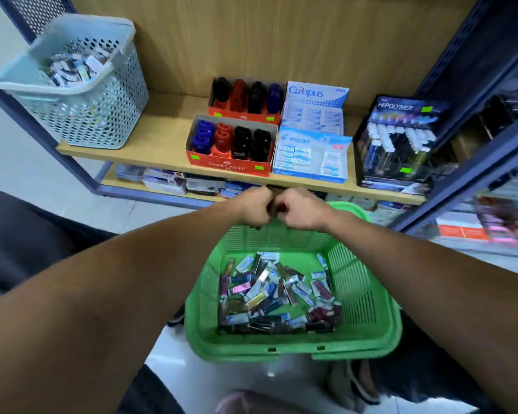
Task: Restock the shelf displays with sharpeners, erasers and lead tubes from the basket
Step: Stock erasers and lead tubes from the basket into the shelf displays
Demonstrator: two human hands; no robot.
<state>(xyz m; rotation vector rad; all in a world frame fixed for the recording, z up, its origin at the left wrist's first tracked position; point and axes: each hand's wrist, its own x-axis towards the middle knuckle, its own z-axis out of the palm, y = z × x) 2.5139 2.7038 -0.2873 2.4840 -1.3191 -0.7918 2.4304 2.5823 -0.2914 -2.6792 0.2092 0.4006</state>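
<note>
Below our forearms sits the green basket [368,294], its floor heaped with small packs [277,297] of erasers and lead tubes in mixed colours. Our two hands meet above the basket's far rim, knuckle to knuckle. The left hand [251,206] and the right hand [301,209] both curl their fingers round a small dark item [277,204] held between them; it is too hidden to name.

Just beyond the hands runs the front edge of the wooden shelf [162,138]. Straight ahead of the left hand stands a red sharpener box [229,165] with blue, red and black sharpeners in rows, and a second red box [245,115] stands right behind it. Ahead of the right hand is the Pilot eraser box [311,171], with the Campus eraser box [314,97] behind it. Further right of the right hand stands the dark Hi-Polymer lead display [401,138], its tubes hanging in rows. Far to the left of the left hand, on the shelf's end, a pale blue basket [102,115] holds more small packs.
</note>
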